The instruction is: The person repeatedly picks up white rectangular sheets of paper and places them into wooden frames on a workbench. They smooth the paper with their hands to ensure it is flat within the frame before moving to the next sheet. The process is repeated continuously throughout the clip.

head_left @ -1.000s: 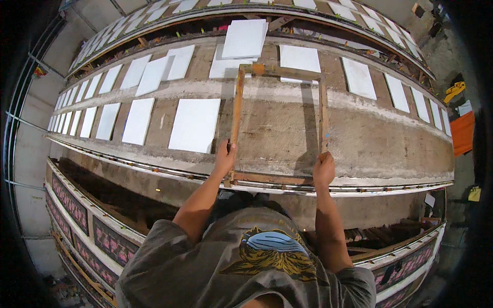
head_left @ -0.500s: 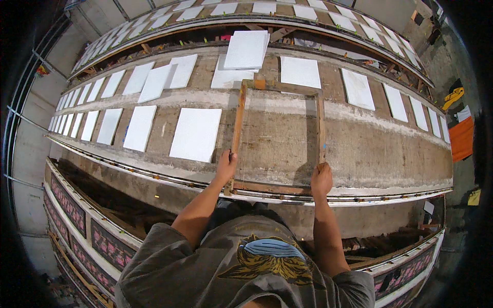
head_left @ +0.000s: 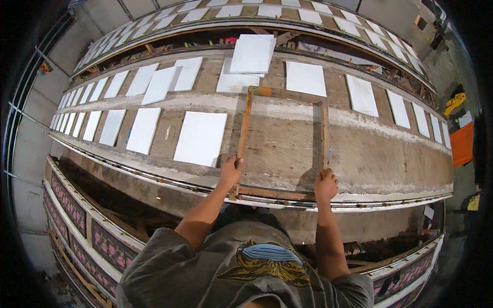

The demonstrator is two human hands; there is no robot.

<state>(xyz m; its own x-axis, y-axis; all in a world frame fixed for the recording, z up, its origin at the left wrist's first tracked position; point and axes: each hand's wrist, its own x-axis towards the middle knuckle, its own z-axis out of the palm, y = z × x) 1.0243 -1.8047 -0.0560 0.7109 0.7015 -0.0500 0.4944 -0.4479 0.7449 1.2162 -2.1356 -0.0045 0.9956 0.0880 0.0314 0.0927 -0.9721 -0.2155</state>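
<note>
A rectangular wooden frame (head_left: 244, 131) is in front of me at the near edge of a long brown worktable (head_left: 390, 159). The table surface shows through its middle; whether fine mesh is stretched across it I cannot tell. My left hand (head_left: 231, 172) is closed around the lower part of its left bar. On the right bar, at about the same height, my right hand (head_left: 325, 187) grips with curled fingers. Left of the frame lies a flat white sheet (head_left: 200, 138). Another white sheet (head_left: 305, 78) lies just past its far right corner.
A small stack of white sheets (head_left: 251, 54) sits beyond the frame's far left corner. More sheets lie in rows along the table and on a second table (head_left: 226, 24) behind it. A rail (head_left: 169, 184) runs along the near edge. Orange cloth (head_left: 462, 143) hangs at right.
The whole view has shifted slightly, so everything sits a little lower and to the right. Both hands stay on the frame's side bars, with the right hand's fingers slightly looser.
</note>
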